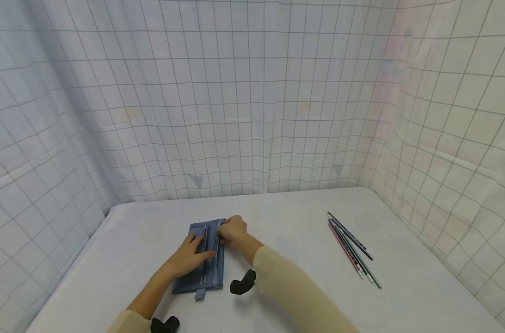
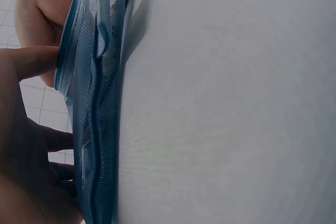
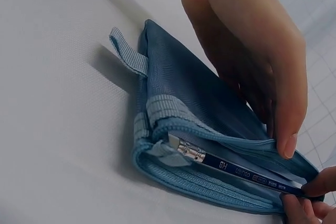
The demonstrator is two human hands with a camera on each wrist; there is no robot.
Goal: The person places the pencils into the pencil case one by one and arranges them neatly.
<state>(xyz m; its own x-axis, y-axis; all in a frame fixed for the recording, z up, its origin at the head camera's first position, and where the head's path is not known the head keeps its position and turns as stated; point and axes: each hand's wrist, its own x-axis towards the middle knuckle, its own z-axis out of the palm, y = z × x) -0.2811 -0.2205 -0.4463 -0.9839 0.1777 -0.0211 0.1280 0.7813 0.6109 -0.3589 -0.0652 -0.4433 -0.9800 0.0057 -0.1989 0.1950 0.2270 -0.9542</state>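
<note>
A blue mesh zip pencil pouch lies flat on the table, its zipped side gaping toward the right. Along that gap lies a dark blue HB pencil with a white eraser in a metal band. My right hand is at the pouch's far right corner, and its fingertips pinch the pencil's far end. My left hand rests on top of the pouch with spread fingers, its thumb touching the zip edge. More pencils show faintly through the mesh.
On the right of the white table, several loose pencils lie in a loose bundle. Grid-patterned white curtains surround the back and sides. Black wrist devices sit near both wrists.
</note>
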